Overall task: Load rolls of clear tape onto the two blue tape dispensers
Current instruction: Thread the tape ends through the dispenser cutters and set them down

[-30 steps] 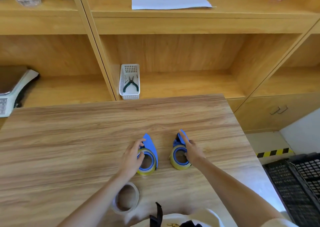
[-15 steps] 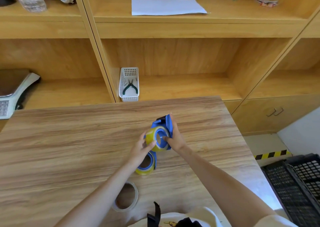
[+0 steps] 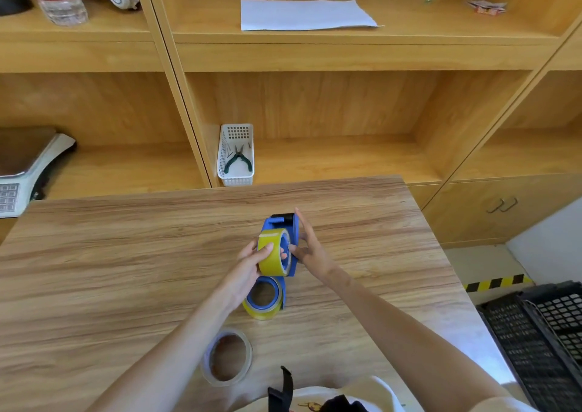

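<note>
Hands work one blue dispenser (image 3: 288, 229) above the counter (image 3: 126, 254): left hand (image 3: 250, 265) grips its yellowish roll (image 3: 271, 255), right hand (image 3: 310, 248) steadies the frame. Second dispenser (image 3: 264, 298) lies at 6 o'clock, clear roll (image 3: 227, 356) nearer. Next, probably, freeing that yellowish roll.

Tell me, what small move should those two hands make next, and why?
Probably pull the yellowish roll sideways off the raised blue dispenser. The left hand already grips the roll, while the right hand steadies the dispenser above the table. The clear tape roll lies unloaded nearby, so the old roll likely must go first.
</note>
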The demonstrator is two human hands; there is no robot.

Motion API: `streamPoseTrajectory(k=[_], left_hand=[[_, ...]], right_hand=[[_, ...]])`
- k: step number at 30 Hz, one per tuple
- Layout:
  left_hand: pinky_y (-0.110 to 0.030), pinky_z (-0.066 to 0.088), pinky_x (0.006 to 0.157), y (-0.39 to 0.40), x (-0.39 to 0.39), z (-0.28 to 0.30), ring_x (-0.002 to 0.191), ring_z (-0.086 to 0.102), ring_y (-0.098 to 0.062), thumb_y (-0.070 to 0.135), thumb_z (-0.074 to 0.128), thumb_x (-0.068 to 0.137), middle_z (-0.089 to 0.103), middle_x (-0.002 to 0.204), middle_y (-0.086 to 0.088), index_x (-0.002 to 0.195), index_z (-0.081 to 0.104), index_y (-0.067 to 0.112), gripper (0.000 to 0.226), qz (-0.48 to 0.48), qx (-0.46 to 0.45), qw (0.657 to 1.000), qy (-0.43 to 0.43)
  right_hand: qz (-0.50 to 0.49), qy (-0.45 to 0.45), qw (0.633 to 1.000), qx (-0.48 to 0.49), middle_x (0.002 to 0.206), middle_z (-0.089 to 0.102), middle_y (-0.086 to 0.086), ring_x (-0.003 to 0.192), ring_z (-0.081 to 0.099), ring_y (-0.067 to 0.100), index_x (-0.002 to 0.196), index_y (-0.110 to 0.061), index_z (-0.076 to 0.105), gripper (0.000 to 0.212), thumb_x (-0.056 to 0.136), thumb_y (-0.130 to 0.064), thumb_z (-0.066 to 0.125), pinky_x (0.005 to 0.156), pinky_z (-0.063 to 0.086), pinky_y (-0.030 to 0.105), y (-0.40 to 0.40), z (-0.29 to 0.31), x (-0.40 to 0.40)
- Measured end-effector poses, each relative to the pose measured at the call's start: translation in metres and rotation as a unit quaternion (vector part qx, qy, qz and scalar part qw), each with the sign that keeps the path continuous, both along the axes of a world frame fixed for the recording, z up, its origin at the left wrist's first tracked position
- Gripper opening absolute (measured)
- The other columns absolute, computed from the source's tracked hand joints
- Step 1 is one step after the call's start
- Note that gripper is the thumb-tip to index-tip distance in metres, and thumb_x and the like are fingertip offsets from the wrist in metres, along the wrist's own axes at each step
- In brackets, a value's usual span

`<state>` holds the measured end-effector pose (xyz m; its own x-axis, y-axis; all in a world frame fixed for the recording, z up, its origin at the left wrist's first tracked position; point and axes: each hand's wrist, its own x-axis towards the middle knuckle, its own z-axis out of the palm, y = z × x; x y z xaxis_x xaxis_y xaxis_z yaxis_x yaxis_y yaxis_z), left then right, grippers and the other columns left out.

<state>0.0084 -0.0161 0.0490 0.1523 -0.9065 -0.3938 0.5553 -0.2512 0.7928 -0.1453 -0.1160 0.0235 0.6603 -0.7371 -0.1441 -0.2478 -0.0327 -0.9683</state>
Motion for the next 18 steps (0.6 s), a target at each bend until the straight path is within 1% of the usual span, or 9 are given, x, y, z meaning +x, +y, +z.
streamPoseTrajectory(k=[1, 2, 4, 6, 9, 11, 14, 16, 18], left_hand=[[-0.038, 0.058, 0.08, 0.0, -0.001, 0.001, 0.088, 0.072, -0.024, 0.016, 0.062, 0.089, 0.073, 0.1, -0.018, 0.117, 0.062, 0.008, 0.028, 0.002, -0.005, 1.0, -0.003], [-0.038, 0.058, 0.077, -0.001, -0.002, 0.002, 0.085, 0.072, -0.024, 0.018, 0.064, 0.087, 0.073, 0.096, -0.017, 0.115, 0.062, 0.008, 0.03, 0.004, -0.006, 1.0, -0.008], [-0.034, 0.06, 0.067, -0.001, -0.004, 0.004, 0.075, 0.072, -0.022, 0.019, 0.065, 0.086, 0.074, 0.087, -0.012, 0.112, 0.063, 0.009, 0.028, 0.013, 0.004, 1.0, -0.023], [-0.031, 0.06, 0.06, 0.001, -0.005, 0.006, 0.067, 0.071, -0.019, 0.017, 0.064, 0.09, 0.074, 0.08, -0.009, 0.11, 0.064, 0.009, 0.021, 0.025, 0.017, 0.999, -0.042], [-0.029, 0.059, 0.059, 0.004, -0.005, 0.008, 0.063, 0.069, -0.019, 0.021, 0.065, 0.091, 0.073, 0.079, -0.009, 0.11, 0.066, 0.005, 0.025, 0.041, 0.021, 0.995, -0.083], [-0.028, 0.058, 0.058, 0.006, -0.005, 0.01, 0.06, 0.067, -0.019, 0.025, 0.066, 0.09, 0.071, 0.076, -0.011, 0.107, 0.067, 0.004, 0.027, 0.054, 0.025, 0.994, -0.093], [-0.026, 0.056, 0.053, 0.007, -0.005, 0.014, 0.053, 0.064, -0.02, 0.027, 0.067, 0.089, 0.067, 0.067, -0.011, 0.094, 0.068, 0.007, 0.02, 0.067, 0.025, 0.992, -0.106], [-0.025, 0.054, 0.049, 0.008, -0.006, 0.017, 0.049, 0.062, -0.019, 0.029, 0.068, 0.088, 0.066, 0.064, -0.01, 0.088, 0.067, 0.008, 0.021, 0.073, 0.027, 0.989, -0.128], [-0.024, 0.052, 0.046, 0.008, -0.006, 0.018, 0.044, 0.059, -0.019, 0.031, 0.07, 0.087, 0.064, 0.059, -0.011, 0.082, 0.065, 0.007, 0.025, 0.083, 0.033, 0.985, -0.151]], right_hand=[[-0.005, -0.003, 1.0, -0.003, 0.144, 0.044, -0.005, 0.128, 0.05, 0.002, 0.152, -0.031, 0.013, 0.069, 0.1, 0.004, 0.043, 0.105, 0.047, 0.037, 0.0, 0.0, 0.0], [-0.015, 0.005, 1.0, -0.024, 0.149, 0.04, -0.003, 0.132, 0.045, 0.004, 0.15, -0.035, 0.018, 0.064, 0.102, -0.002, 0.043, 0.109, 0.044, 0.039, -0.002, -0.001, 0.0], [-0.032, 0.022, 0.996, -0.08, 0.153, 0.03, -0.017, 0.138, 0.033, -0.003, 0.149, -0.035, 0.027, 0.052, 0.104, -0.014, 0.041, 0.116, 0.034, 0.047, -0.006, -0.007, 0.001], [-0.046, 0.015, 0.992, -0.12, 0.148, 0.035, -0.02, 0.138, 0.038, 0.005, 0.147, -0.03, 0.035, 0.044, 0.104, -0.02, 0.041, 0.113, 0.037, 0.046, -0.01, -0.011, 0.002], [-0.062, -0.001, 0.988, -0.139, 0.139, 0.047, -0.006, 0.125, 0.051, 0.02, 0.137, -0.031, 0.046, 0.038, 0.104, -0.013, 0.04, 0.104, 0.043, 0.034, -0.011, -0.006, 0.007], [-0.072, 0.0, 0.985, -0.155, 0.131, 0.054, -0.002, 0.12, 0.052, 0.017, 0.128, -0.028, 0.054, 0.036, 0.103, -0.006, 0.039, 0.099, 0.04, 0.025, -0.014, -0.009, 0.008], [-0.084, 0.006, 0.982, -0.169, 0.122, 0.059, 0.0, 0.116, 0.049, 0.01, 0.117, -0.017, 0.062, 0.028, 0.103, -0.008, 0.04, 0.095, 0.037, 0.016, -0.014, -0.011, 0.011], [-0.094, 0.002, 0.981, -0.168, 0.116, 0.061, 0.001, 0.11, 0.05, 0.009, 0.11, -0.013, 0.063, 0.025, 0.102, -0.008, 0.041, 0.091, 0.036, 0.014, -0.014, -0.008, 0.013], [-0.098, 0.015, 0.982, -0.162, 0.11, 0.062, 0.002, 0.106, 0.051, 0.011, 0.101, -0.017, 0.065, 0.024, 0.102, -0.009, 0.042, 0.087, 0.036, 0.018, -0.014, -0.005, 0.017]])
